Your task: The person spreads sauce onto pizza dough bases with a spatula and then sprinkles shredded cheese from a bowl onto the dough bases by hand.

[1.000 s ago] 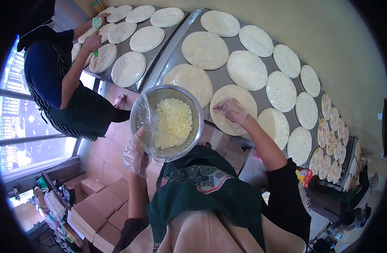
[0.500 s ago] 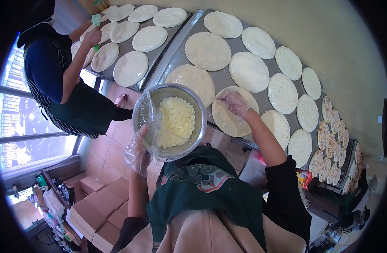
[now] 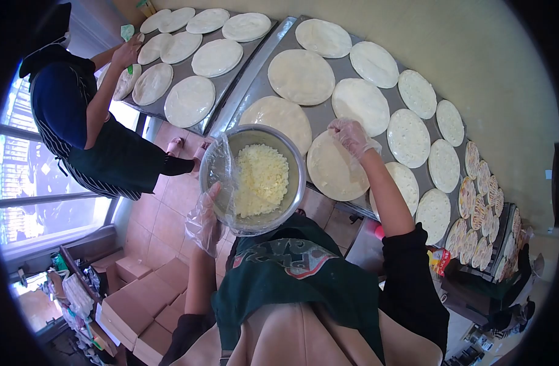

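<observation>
My left hand (image 3: 203,221), in a clear plastic glove, grips the left side of a metal mixing bowl (image 3: 296,174). Clear plastic film (image 3: 221,174) covers that side of the bowl. Inside lie pale yellow crumbly shreds (image 3: 261,180) that look like grated cheese. My right hand (image 3: 351,139), also gloved, is over the upper edge of a flat dough round (image 3: 334,169). Its fingers are bunched together and point down and left; whatever they hold is hidden. Another dough round (image 3: 278,119) lies just left of it.
Several more dough rounds cover the metal table (image 3: 249,110). At the far right are rounds with striped topping (image 3: 465,195). A co-worker (image 3: 78,116) at the left works over another table of dough. Cardboard boxes (image 3: 136,299) stand at lower left.
My right hand has moved up and slightly right across the dough round. The bowl and left hand have shifted a little right and down. The co-worker's hands have moved slightly left.
</observation>
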### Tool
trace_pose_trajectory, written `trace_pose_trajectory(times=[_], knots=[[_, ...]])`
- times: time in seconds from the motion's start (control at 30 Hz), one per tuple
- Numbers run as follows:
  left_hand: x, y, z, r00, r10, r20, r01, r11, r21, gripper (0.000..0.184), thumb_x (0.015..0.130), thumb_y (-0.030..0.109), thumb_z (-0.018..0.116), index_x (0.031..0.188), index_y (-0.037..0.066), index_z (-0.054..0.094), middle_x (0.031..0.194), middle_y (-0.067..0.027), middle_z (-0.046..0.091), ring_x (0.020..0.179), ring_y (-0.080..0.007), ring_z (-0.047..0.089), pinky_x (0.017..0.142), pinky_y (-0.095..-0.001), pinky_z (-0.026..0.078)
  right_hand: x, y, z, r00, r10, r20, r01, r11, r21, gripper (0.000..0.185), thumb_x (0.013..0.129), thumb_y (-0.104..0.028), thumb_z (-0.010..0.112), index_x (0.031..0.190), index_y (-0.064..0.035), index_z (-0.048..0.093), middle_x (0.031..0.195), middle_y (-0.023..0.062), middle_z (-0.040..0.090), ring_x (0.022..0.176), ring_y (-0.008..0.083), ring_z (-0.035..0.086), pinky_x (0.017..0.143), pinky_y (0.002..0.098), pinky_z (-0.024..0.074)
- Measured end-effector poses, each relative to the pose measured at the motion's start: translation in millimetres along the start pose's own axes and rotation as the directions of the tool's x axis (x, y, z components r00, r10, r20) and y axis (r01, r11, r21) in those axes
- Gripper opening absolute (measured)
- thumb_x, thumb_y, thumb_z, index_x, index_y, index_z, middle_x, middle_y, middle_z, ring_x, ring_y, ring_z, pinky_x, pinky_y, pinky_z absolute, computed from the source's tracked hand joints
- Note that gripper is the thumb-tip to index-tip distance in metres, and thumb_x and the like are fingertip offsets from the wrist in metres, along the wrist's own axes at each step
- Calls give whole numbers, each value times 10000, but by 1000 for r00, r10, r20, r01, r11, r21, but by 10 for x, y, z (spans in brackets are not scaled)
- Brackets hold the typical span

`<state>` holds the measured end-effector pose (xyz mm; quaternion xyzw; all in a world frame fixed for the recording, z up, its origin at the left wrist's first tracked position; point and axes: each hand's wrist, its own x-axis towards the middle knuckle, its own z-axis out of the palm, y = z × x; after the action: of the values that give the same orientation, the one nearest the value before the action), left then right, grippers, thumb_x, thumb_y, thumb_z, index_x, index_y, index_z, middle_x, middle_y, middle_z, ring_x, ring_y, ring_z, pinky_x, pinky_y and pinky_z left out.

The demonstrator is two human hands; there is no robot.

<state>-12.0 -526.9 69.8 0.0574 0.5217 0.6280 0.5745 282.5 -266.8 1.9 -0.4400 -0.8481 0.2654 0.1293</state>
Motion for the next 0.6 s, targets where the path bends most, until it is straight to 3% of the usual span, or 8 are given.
trace_pose_trajectory(times=[0.17,0.4,0.5,0.6], knots=[[33,-23,30,999,29,21,-30,1000,11,515,836,286,583,1227,-9,424,1121,-123,537,972,-220,552,850,-324,452,26,-52,-74,990,137,33,-139,989,45,223,674,-9,582,880,-67,646,790,117,619,746,234,597,692,312,470],[63,-32,2,1000,-9,26,8,999,34,516,828,291,590,1223,-1,431,1112,-119,542,969,-213,553,839,-327,457,40,-11,-68,988,110,105,-120,989,91,189,726,-51,541,886,-64,641,818,125,628,768,235,605,711,319,468],[36,-7,47,999,-24,27,23,999,42,517,828,298,589,1224,3,433,1108,-116,544,966,-209,553,830,-325,458,31,45,-77,991,128,45,-127,992,-11,177,733,-74,537,876,-60,641,834,132,633,795,242,609,727,326,465],[38,-8,33,998,-49,33,47,998,42,545,818,303,613,1231,-1,430,1109,-86,532,983,-182,530,852,-306,432,-11,115,-121,999,39,-4,-39,997,-60,177,719,-89,552,867,-58,644,859,145,635,833,272,611,753,350,463]])
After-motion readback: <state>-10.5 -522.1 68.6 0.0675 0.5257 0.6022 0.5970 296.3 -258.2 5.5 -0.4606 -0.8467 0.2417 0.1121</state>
